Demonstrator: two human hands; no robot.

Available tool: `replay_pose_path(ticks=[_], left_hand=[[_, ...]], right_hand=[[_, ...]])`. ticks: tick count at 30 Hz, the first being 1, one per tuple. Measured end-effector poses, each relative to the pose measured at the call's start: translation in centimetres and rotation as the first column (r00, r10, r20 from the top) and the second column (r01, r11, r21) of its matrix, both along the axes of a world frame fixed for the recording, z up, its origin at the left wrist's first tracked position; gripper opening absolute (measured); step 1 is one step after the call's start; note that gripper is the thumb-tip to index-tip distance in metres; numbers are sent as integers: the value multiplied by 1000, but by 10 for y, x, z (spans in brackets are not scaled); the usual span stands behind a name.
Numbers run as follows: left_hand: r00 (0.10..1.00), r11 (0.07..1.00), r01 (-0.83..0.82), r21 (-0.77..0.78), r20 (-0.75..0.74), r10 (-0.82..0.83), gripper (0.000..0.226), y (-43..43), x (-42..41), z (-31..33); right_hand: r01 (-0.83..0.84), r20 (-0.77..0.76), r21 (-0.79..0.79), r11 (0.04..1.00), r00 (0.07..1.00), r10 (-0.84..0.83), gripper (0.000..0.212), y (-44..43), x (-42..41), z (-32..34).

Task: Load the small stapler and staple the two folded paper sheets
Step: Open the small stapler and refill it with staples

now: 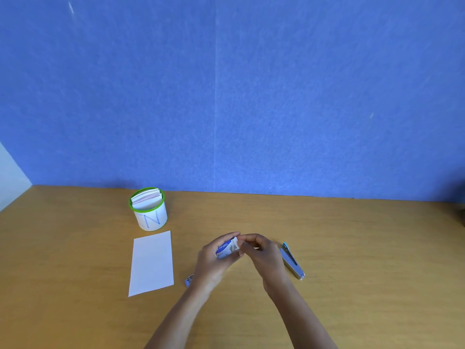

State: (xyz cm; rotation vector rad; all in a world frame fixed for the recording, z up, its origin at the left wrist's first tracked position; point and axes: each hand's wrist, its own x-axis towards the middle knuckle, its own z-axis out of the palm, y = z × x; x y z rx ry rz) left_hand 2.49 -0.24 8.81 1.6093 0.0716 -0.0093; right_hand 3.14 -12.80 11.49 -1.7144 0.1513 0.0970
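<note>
Slips (146, 197) of paper stand packed in a green-rimmed white cup (151, 220) marked N, which sits at the left of the surface (75, 260) near the blue wall (226, 96). Just in front of the cup, not touching it, a white sheet (152, 263) lies flat, with open surface to its left and front. A small blue thing (188, 281) peeks out beside the left wrist; I cannot tell what it is. The left hand (214, 260) grips a blue-and-white staple box (226, 248), and the right hand (264, 253) pinches the box's right end with curled fingers. Whether the box is open cannot be told. The stapler (293, 261) lies on the surface just right of that hand, blue end toward the wall. Open surface runs on to the right.
</note>
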Motion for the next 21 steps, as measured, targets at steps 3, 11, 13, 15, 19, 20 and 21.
replay_pose_path(ticks=[3,11,13,15,19,20,21], left_hand=[[1000,1000,13,29,2,-13,36,1,1,-3],[1000,999,31,38,-2,-31,40,1,5,-5],[1000,997,26,66,12,-27,38,0,4,-6],[1000,998,2,67,22,-3,34,-1,3,-7],[999,995,-24,92,38,20,31,-3,0,-7],[999,995,-22,98,43,18,30,-3,0,-7],[999,994,-19,103,48,14,30,-4,0,-7]], right_hand=[[13,22,-70,997,1000,-12,10,1,1,-2],[8,57,-179,984,998,2,9,2,2,-4],[14,56,-175,984,998,-5,9,2,3,-5],[21,20,-155,988,1000,-18,9,1,6,-5],[7,-54,-114,993,998,-13,13,-3,9,-7],[10,-58,-106,994,998,-16,13,-3,9,-7],[17,-54,-108,994,998,-23,13,-3,9,-8]])
